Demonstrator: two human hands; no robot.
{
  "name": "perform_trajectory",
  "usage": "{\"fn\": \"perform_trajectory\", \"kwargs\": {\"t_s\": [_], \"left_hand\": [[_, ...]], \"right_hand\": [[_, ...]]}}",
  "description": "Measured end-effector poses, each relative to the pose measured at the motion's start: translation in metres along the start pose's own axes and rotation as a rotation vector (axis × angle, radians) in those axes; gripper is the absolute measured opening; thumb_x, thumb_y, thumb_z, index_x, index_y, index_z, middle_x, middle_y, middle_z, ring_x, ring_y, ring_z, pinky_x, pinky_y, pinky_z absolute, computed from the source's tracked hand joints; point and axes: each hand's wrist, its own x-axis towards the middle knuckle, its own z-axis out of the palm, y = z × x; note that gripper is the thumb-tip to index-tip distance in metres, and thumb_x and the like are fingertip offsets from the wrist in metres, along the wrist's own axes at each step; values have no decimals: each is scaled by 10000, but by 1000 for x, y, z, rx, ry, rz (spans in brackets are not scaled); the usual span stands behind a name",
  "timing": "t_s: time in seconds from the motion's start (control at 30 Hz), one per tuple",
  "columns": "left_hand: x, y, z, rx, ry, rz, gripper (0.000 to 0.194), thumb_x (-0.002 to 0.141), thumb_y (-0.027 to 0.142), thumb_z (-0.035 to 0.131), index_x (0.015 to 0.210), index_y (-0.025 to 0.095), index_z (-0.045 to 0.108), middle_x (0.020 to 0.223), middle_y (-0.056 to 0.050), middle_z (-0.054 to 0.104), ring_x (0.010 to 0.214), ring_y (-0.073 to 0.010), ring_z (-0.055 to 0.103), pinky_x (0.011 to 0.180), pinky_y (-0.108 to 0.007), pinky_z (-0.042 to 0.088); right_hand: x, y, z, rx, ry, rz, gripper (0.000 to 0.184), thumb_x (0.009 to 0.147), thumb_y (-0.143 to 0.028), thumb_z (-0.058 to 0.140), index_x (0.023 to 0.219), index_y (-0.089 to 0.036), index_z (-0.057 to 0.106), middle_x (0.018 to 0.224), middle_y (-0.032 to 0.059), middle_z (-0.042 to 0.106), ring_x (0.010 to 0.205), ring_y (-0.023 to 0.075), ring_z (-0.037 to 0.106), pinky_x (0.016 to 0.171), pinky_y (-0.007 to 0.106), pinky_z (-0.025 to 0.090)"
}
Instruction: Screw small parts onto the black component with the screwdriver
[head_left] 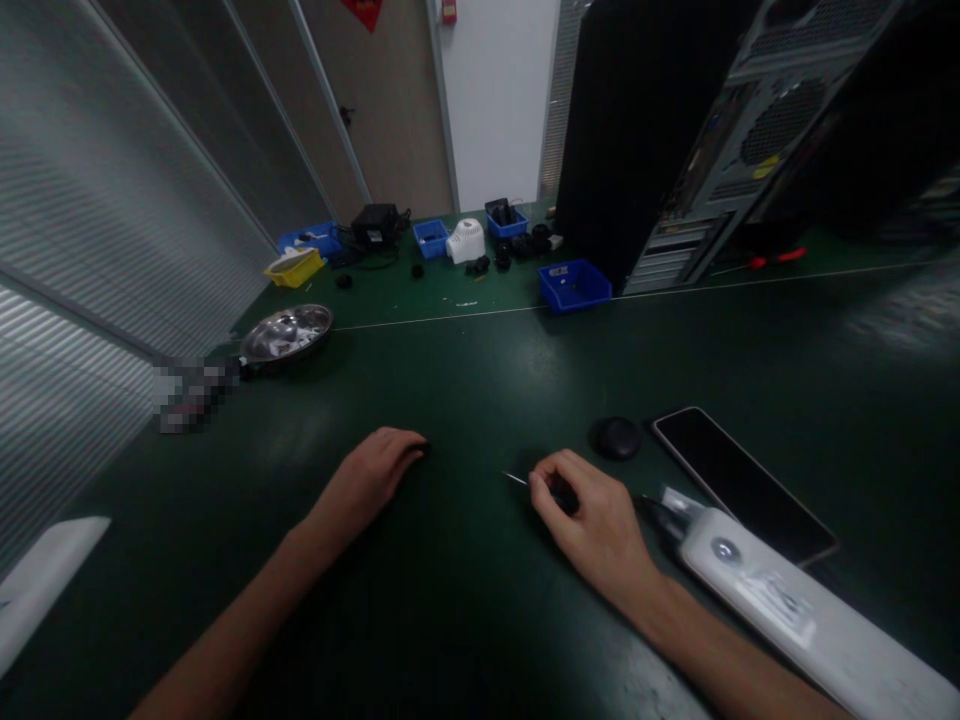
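Observation:
My left hand (375, 468) rests low over the green table (465, 400), its fingers closed in a pinch. A small black piece (425, 448) shows at those fingertips; its kind is too small to make out. Farther right, my right hand (592, 505) is curled around a slim screwdriver (514, 479), dark at the handle. Its thin metal shaft points left, toward the left hand, with a gap between them. A round black object (619, 438) sits just beyond the right hand.
At right lie a phone (742, 480) and a white power strip (810, 610). A metal bowl (287, 333) holds small pale pieces at left. Toward the back are a blue bin (574, 286), a yellow bin (295, 268), a white device (466, 241) and a computer case (645, 140).

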Motion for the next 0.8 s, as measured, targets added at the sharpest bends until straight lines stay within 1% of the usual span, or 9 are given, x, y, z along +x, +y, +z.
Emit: {"fn": "perform_trajectory", "kwargs": {"t_s": [0.07,0.17,0.2,0.27,0.37,0.47,0.63,0.73,0.8], "left_hand": [[-24,-54,-24,82,77,-193,345,1026,385,466,1271,196,618,1232,-109,672,1108,-252,652,984,-431,538],[-76,-132,-63,283,189,-486,440,1008,447,429,1280,150,606,1249,-133,660,1119,-289,638,991,-428,506],[-94,-152,-74,346,212,-588,486,1009,477,413,1307,136,588,1265,-139,651,1115,-299,635,988,-435,497],[-124,-180,-90,420,255,-783,531,1000,531,398,1285,134,608,1165,-124,680,1021,-299,655,933,-434,507],[-144,-193,-98,432,263,-911,530,982,542,427,1271,148,633,1088,-104,696,966,-291,661,895,-415,508],[-142,-190,-97,410,294,-941,490,970,510,465,1240,149,655,1094,-101,704,956,-285,652,873,-397,507],[-138,-194,-94,323,427,-1010,426,919,517,570,1196,212,678,1070,-31,717,967,-262,651,931,-414,491],[-139,-195,-93,322,493,-983,423,891,499,610,1207,222,664,1061,-5,717,985,-249,655,983,-422,472],[-139,-193,-92,358,504,-947,415,899,487,592,1206,216,667,1065,-16,714,956,-244,653,983,-415,470]], "right_hand": [[0,2,1,-6,-3,-6,203,1001,-345,534,871,-224,631,857,-12,631,753,146,595,689,290,393],[0,3,2,-9,-14,-15,209,1004,-352,529,871,-225,629,852,-11,629,747,147,593,695,292,394],[0,3,2,-8,-16,-17,211,1005,-353,527,873,-224,629,853,-10,629,746,148,592,692,293,393],[0,2,2,-8,-18,-15,214,1005,-356,524,874,-223,630,854,-9,631,746,149,591,682,291,389],[1,-1,0,-11,-20,-3,215,1003,-354,524,874,-222,633,852,-11,634,745,147,591,674,287,389],[1,-3,-1,-7,-22,-11,223,1003,-351,519,865,-218,634,847,-8,635,742,146,592,671,284,392],[0,-3,-1,-12,-35,-19,219,1002,-336,519,861,-217,635,850,-6,636,740,144,593,664,282,395],[0,-2,-1,-21,-28,-27,221,1005,-332,514,862,-216,636,847,0,641,733,148,595,660,283,399],[0,-2,-1,-22,-30,-33,224,1007,-330,509,866,-215,639,844,5,646,727,151,597,652,283,401]]}}
